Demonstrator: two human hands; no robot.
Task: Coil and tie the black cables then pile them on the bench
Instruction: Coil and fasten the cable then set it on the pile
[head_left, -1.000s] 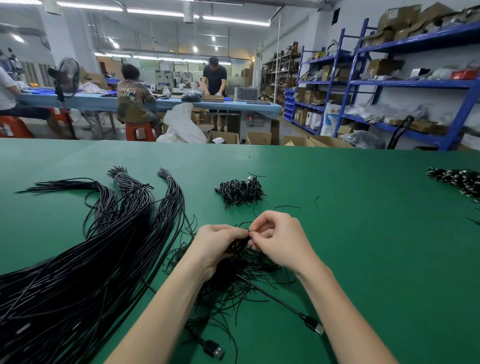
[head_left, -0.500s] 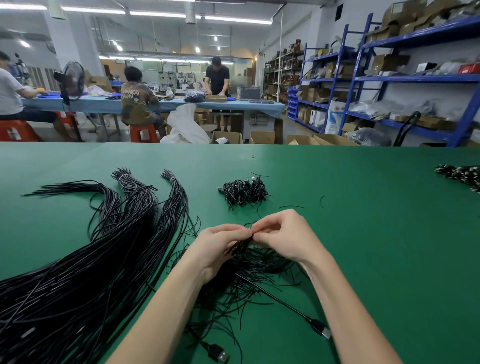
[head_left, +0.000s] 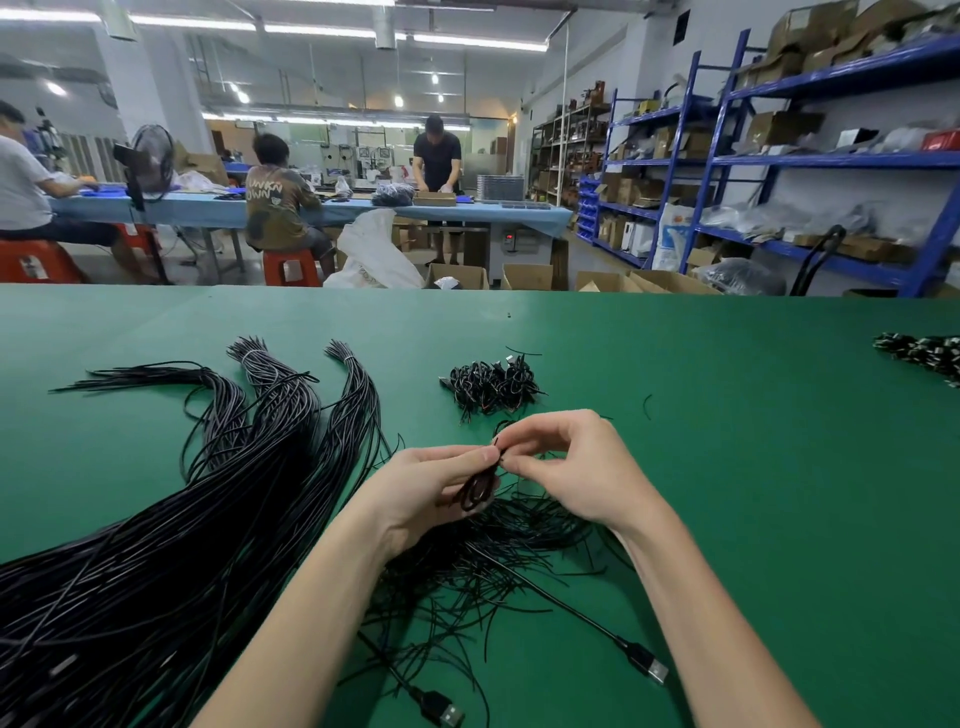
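My left hand grips a small coiled black cable just above the green bench. My right hand pinches a thin black tie at the top of that coil, fingertips meeting my left thumb. Beneath both hands lies a loose heap of black twist ties. A pile of coiled, tied cables sits further back on the bench. Long bundles of uncoiled black cables spread over the left side. Two USB plugs lie near the front edge.
Another heap of tied cables lies at the far right edge of the bench. Beyond the bench are cardboard boxes, blue shelving, and people at a blue table.
Both hands have risen slightly off the tie heap, and the coil now hangs visibly from my left fingers. My right fingers have shifted at the tie.
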